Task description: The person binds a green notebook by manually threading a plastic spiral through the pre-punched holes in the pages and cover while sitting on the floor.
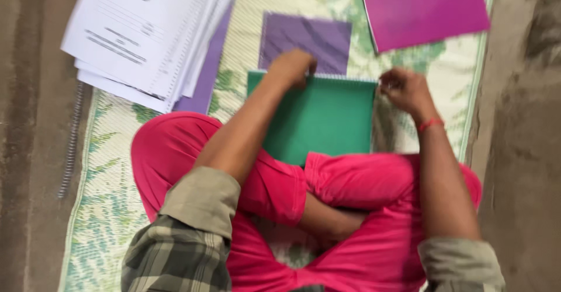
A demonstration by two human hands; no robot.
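Observation:
A green-covered booklet with a spiral binding along its far edge lies on the woven mat in front of my crossed legs in pink trousers. My left hand rests on the far left part of the binding, fingers curled on it. My right hand, with a red thread at the wrist, pinches the far right corner of the same booklet. The picture is blurred, so the exact finger grip is unclear.
A purple cover sheet lies just beyond the booklet. A magenta sheet sits at the far right. A stack of printed white pages lies far left on another purple sheet. A loose spiral coil lies on the bare floor beside the green-patterned mat.

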